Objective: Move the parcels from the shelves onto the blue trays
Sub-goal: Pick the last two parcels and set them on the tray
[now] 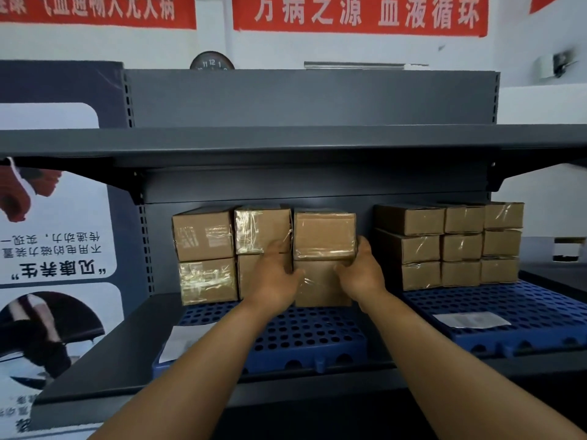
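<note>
1. Head view, the thing in hand: both hands are on the top right parcel (324, 235) of the left stack. The left hand (275, 274) is cupped against its lower left edge and the right hand (362, 271) against its lower right corner, fingers curled under and partly hidden. It sits squarely on the parcel below (320, 284).
2. Handling (a judgement): a stiff cardboard box, taped and glossy, so likely slippery on the taped faces. Weight cannot be told. Gripping the two opposite side faces low down looks safest.
3. Containers: the left blue tray (301, 331), at 6 o'clock from the held parcel, carries six parcels in two tiers at its back, with a white slip (178, 342) at its 8 o'clock corner.
4. The right blue tray (508, 315), at 3 o'clock, holds nine smaller parcels (460, 246) in three tiers and a white label (471, 319) in front.
5. Both trays rest on the grey shelf (120, 350).
</note>
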A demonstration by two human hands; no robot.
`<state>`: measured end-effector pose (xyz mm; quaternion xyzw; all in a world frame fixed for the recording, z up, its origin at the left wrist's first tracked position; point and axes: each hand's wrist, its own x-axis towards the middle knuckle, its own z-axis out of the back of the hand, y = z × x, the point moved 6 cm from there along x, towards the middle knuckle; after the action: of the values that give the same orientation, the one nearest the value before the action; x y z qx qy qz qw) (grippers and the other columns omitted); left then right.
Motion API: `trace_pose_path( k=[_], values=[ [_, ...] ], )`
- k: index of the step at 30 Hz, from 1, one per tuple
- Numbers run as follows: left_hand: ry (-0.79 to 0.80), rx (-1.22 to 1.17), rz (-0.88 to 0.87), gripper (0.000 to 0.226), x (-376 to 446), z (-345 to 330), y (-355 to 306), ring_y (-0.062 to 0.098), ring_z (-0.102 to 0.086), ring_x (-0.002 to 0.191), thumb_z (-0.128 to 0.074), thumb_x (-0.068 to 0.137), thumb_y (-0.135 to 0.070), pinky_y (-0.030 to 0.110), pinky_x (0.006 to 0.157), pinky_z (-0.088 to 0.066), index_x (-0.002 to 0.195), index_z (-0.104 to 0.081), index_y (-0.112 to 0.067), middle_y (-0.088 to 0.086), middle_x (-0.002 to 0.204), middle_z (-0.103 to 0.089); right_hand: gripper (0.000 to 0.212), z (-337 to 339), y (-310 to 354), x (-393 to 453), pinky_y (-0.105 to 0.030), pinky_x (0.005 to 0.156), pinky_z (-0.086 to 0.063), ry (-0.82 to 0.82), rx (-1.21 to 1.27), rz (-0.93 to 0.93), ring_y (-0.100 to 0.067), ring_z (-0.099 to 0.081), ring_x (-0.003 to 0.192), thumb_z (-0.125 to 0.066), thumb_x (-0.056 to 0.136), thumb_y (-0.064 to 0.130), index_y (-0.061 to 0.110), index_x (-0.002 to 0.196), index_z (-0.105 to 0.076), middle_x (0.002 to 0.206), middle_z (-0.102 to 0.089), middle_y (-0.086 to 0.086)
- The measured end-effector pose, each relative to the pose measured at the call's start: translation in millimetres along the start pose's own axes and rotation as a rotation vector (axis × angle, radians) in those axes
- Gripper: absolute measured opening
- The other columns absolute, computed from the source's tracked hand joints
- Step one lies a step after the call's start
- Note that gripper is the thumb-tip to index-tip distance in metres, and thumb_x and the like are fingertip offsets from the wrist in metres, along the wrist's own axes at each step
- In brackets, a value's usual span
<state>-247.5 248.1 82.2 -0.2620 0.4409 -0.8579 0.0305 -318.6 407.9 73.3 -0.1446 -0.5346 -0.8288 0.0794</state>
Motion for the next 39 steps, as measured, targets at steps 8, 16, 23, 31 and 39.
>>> trace_pose_path(
  k=[8,16,23,31,39],
  values=[
    [-0.147,0.174,0.178,0.087,5,46,39,0.033,-0.028,0.132,-0.069,0.081,-0.026,0.037,0.103,-0.035,0.148,-0.014,-0.018,0.015,0.143,-0.020,0.085,-11,-8,23,-0.041,0.098,-0.044,-0.067,0.067,-0.092,-0.032,-0.044,0.128,-0.055,0.090,0.007,0.022,0.151,0.002,0.152,-0.027,-0.014],
    [-0.385,0.228,0.291,0.118,9,83,73,0.038,-0.016,0.137,-0.080,0.070,-0.031,0.045,0.112,-0.024,0.148,0.006,-0.011,0.018,0.149,-0.007,0.098,-34,5,5,-0.038,0.093,-0.045,-0.033,-0.013,0.048,-0.031,-0.041,0.129,-0.058,0.090,0.013,0.032,0.147,0.019,0.157,0.001,-0.007],
    [-0.360,0.089,0.339,0.120,25,91,103,0.038,-0.010,0.144,-0.078,0.073,-0.027,0.050,0.116,-0.019,0.149,0.013,-0.013,0.013,0.157,0.002,0.094,-40,5,17,-0.031,0.088,-0.043,-0.010,-0.012,0.021,-0.029,-0.039,0.131,-0.052,0.093,0.010,0.030,0.146,0.022,0.158,0.003,-0.008],
    [-0.314,0.099,0.319,0.111,34,92,110,0.040,-0.022,0.137,-0.075,0.076,-0.026,0.051,0.112,-0.029,0.150,0.008,-0.016,0.012,0.153,-0.006,0.099,-41,6,19,-0.030,0.093,-0.040,0.007,0.032,0.020,-0.028,-0.032,0.137,-0.057,0.089,0.006,0.031,0.148,0.018,0.158,0.000,-0.008],
    [-0.277,0.094,0.317,0.105,30,95,110,0.037,-0.029,0.134,-0.072,0.077,-0.013,0.045,0.106,-0.040,0.151,0.003,-0.020,0.009,0.151,-0.008,0.101,-40,6,19,-0.033,0.101,-0.037,0.050,0.020,0.018,-0.027,-0.026,0.140,-0.059,0.088,0.005,0.032,0.148,0.018,0.158,-0.001,-0.008]
  ],
)
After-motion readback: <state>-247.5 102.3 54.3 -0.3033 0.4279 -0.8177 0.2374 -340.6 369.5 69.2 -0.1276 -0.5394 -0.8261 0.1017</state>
